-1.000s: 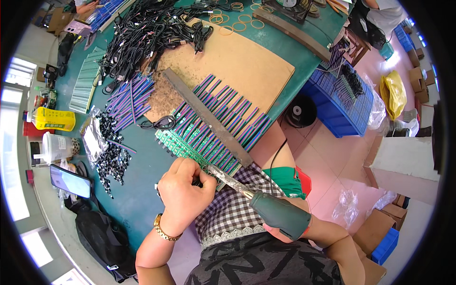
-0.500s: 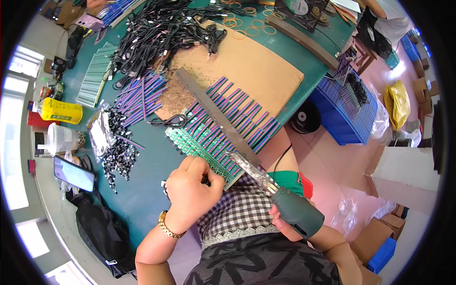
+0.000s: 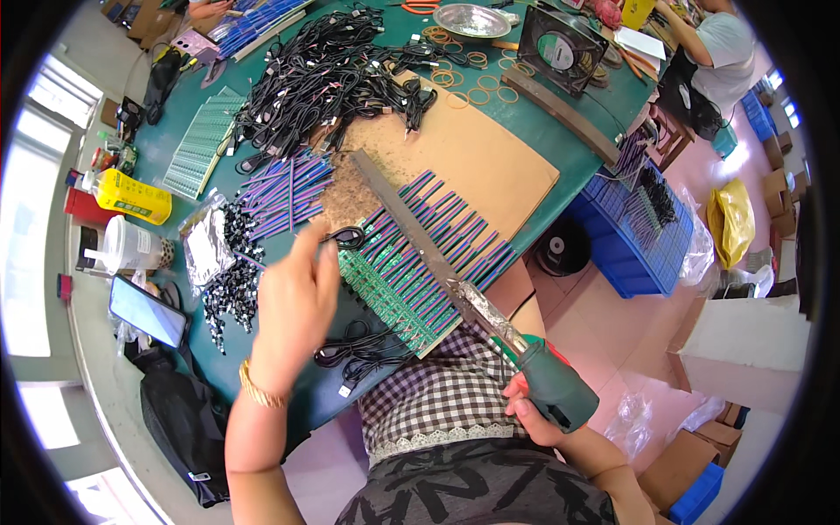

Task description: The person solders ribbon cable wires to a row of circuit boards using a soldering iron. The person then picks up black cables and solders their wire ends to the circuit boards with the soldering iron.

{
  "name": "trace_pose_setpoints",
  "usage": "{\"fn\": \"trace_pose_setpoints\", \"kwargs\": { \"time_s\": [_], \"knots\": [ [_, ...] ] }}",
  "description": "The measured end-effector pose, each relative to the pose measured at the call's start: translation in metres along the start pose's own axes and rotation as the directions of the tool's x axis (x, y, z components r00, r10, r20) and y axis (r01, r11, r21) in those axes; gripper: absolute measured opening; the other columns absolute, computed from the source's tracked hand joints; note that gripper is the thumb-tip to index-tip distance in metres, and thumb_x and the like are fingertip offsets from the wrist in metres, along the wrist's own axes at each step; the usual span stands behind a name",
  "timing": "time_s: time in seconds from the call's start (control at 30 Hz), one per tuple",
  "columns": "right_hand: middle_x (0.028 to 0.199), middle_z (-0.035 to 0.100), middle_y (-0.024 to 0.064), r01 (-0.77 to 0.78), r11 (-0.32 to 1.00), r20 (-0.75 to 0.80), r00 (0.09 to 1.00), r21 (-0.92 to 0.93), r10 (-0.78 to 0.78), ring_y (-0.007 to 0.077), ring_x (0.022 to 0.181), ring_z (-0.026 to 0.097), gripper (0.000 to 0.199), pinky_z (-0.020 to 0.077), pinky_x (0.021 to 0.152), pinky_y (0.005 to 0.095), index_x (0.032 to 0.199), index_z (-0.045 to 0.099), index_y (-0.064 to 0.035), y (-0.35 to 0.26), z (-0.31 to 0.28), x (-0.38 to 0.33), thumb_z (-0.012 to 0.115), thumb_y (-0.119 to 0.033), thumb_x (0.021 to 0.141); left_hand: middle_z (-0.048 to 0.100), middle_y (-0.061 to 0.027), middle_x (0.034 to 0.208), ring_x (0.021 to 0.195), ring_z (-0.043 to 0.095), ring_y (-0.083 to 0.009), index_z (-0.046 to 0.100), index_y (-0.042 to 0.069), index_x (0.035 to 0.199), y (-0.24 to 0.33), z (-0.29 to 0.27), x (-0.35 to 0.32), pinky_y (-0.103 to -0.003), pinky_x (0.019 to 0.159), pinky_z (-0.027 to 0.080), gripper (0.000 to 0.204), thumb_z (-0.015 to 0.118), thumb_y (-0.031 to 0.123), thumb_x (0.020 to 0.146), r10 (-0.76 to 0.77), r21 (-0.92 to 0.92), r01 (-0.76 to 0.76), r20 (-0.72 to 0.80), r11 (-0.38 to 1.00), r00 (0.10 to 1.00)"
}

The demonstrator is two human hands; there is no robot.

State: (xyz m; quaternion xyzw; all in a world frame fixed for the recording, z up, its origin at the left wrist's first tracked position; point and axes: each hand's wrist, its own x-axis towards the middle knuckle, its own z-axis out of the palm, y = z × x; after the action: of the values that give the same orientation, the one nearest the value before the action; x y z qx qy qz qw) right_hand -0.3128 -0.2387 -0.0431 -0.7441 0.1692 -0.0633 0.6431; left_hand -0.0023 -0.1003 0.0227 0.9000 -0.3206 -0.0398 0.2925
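My right hand (image 3: 535,411) grips the dark green handle of a soldering iron (image 3: 560,389). Its metal shaft points up and left, its end over a rusty metal bar (image 3: 404,214). Under that bar lie rows of purple, black and blue wire strips (image 3: 455,214), joined to a green circuit-board panel (image 3: 385,293). At the panel's upper left corner is my left hand (image 3: 297,297), slightly blurred, thumb and forefinger apart beside a small coiled black cable (image 3: 348,237). Another black cable (image 3: 357,348) with a white-ended plug rests by the panel's lower left edge.
A heap of black cables (image 3: 324,79) covers the far table beside a brown board (image 3: 490,149). Small black connectors (image 3: 229,306), loose wire strips (image 3: 284,192) and a phone (image 3: 147,312) are at left. A blue crate (image 3: 626,236) stands right, a fan (image 3: 560,48) farther back.
My left hand has left the panel's lower edge and moved up and left to the coiled cable. A black cable now shows where that hand was. The view has shifted slightly.
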Motion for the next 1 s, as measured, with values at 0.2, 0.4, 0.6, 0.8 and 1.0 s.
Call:
{"fn": "trace_pose_setpoints", "kwargs": {
  "time_s": [0.2, 0.4, 0.6, 0.8, 1.0],
  "knots": [
    [0.099, 0.058, 0.014, 0.078, 0.997, -0.021, 0.997, 0.023, -0.077, 0.0143, 0.072, 0.061, 0.029, 0.0508, 0.06, 0.0283, 0.117, 0.049, -0.0056, -0.002, 0.005, 0.0, 0.057, -0.015, 0.092, 0.057, -0.0151, 0.057, 0.048, 0.057, -0.0291, 0.054, 0.0, 0.074, -0.039, 0.01, 0.021, -0.038, 0.05, 0.044, 0.027, 0.067, 0.018, 0.089, 0.035, 0.048, -0.029, -0.137, 0.998, 0.99],
    [0.099, 0.058, 0.0147, 0.046, 0.999, -0.044, 0.998, 0.01, -0.045, 0.0147, 0.073, 0.061, 0.03, 0.0518, 0.061, 0.0289, 0.12, 0.05, -0.0071, -0.005, 0.002, 0.002, 0.057, -0.011, 0.09, 0.062, -0.0052, 0.077, 0.068, 0.062, -0.01, 0.051, 0.002, 0.09, -0.05, 0.002, -0.005, -0.023, 0.062, 0.049, 0.011, 0.061, -0.001, 0.09, -0.007, -0.31, -0.007, -0.043, 0.951, 0.999],
    [0.098, 0.059, 0.0135, 0.126, 0.992, -0.072, 0.989, -0.007, -0.126, 0.0163, 0.075, 0.062, 0.028, 0.0541, 0.064, 0.0293, 0.115, 0.052, -0.0038, -0.011, 0.009, 0.007, 0.06, -0.007, 0.087, 0.063, -0.008, 0.092, 0.084, 0.064, -0.0129, 0.048, 0.002, 0.11, -0.049, 0.008, -0.029, -0.026, 0.076, 0.053, 0.024, 0.055, -0.01, 0.09, -0.011, -0.534, 0.065, 0.104, 0.843, 0.994],
    [0.093, 0.06, 0.0065, -0.084, 0.833, -0.005, 0.995, 0.547, 0.104, 0.0131, 0.078, 0.063, 0.025, 0.0518, 0.065, 0.0273, 0.116, 0.053, -0.0019, -0.031, 0.017, 0.028, 0.058, -0.006, 0.091, 0.064, -0.0104, 0.091, 0.076, 0.062, -0.0139, 0.047, 0.002, 0.102, -0.015, 0.003, -0.047, -0.027, 0.073, 0.052, 0.01, 0.052, -0.003, 0.095, 0.094, -0.756, 0.121, 0.235, 0.644, 0.967],
    [0.106, 0.062, 0.0134, 0.011, 0.764, 0.013, 1.0, 0.645, -0.026, 0.0214, 0.094, 0.065, 0.056, 0.0516, 0.077, 0.031, 0.14, 0.036, -0.0082, -0.043, 0.048, 0.076, 0.061, 0.0, 0.09, 0.063, -0.0104, 0.08, 0.065, 0.058, -0.0126, 0.047, 0.004, 0.099, 0.013, -0.007, -0.066, -0.024, 0.061, 0.049, 0.01, 0.055, 0.011, 0.098, 0.198, -0.8, 0.436, 0.546, 0.412, 0.814]
  ]
}}
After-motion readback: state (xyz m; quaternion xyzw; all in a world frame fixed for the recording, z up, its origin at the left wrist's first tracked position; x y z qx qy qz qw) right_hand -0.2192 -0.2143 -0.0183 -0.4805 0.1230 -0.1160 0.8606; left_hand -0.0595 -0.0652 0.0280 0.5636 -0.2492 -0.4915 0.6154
